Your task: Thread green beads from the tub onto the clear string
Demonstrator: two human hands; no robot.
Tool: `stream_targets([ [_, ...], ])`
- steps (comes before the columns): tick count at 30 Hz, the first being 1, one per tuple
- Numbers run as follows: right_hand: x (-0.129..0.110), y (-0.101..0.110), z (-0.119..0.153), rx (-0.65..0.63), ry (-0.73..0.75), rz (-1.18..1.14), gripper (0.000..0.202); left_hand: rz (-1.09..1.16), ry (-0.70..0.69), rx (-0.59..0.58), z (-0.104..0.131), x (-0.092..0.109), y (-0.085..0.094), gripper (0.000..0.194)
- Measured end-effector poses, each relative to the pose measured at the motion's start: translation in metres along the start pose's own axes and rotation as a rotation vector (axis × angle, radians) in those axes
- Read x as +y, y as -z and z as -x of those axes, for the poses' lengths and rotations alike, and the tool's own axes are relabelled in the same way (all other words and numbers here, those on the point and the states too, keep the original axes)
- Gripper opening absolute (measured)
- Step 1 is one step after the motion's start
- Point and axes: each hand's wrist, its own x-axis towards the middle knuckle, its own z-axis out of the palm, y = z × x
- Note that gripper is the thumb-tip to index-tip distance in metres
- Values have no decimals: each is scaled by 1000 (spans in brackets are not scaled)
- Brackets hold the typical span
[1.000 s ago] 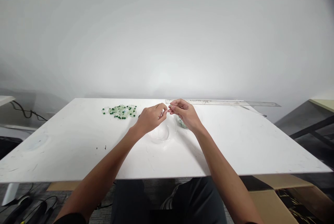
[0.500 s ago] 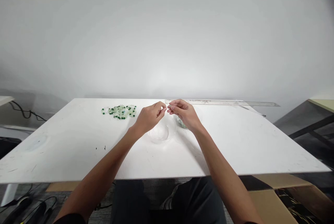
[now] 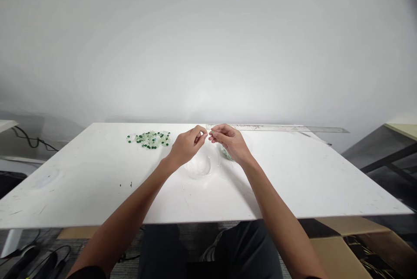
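Note:
Above the middle of the table, my left hand (image 3: 187, 143) is closed in a pinch of thumb and forefinger. What it pinches, if anything, is too fine to make out. Close beside it, my right hand (image 3: 230, 141) pinches a small greenish bead (image 3: 211, 133) between thumb and fingertips. Beneath the two hands stands a clear round dish (image 3: 199, 167). More pale green beads (image 3: 225, 153) lie partly hidden behind my right hand. To the left of my left hand, dark green and pale beads (image 3: 151, 139) are spread in a loose pile.
A long clear ruler (image 3: 273, 128) runs along the back edge of the white table (image 3: 299, 175), with a thin pen-like tool (image 3: 314, 137) near it. Small dark bits (image 3: 130, 184) lie at left. An open cardboard box (image 3: 352, 244) sits below on the right.
Both hands stay almost in place. The bead at my right fingertips shows a little more green now, and the fingers have shifted slightly.

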Motion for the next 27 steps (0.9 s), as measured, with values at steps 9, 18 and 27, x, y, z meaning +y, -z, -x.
stream_targets([
  [9, 1, 0, 0, -22, -1, 5, 20, 7, 25, -6, -1, -1, -1, 14],
  [18, 1, 0, 0, -2, 12, -8, 21, -107, 17, -33, -1, -3, -2, 7],
  [27, 1, -1, 0, -13, 12, 23, 19, -21, 42, -44, -2, -1, 0, 11],
])
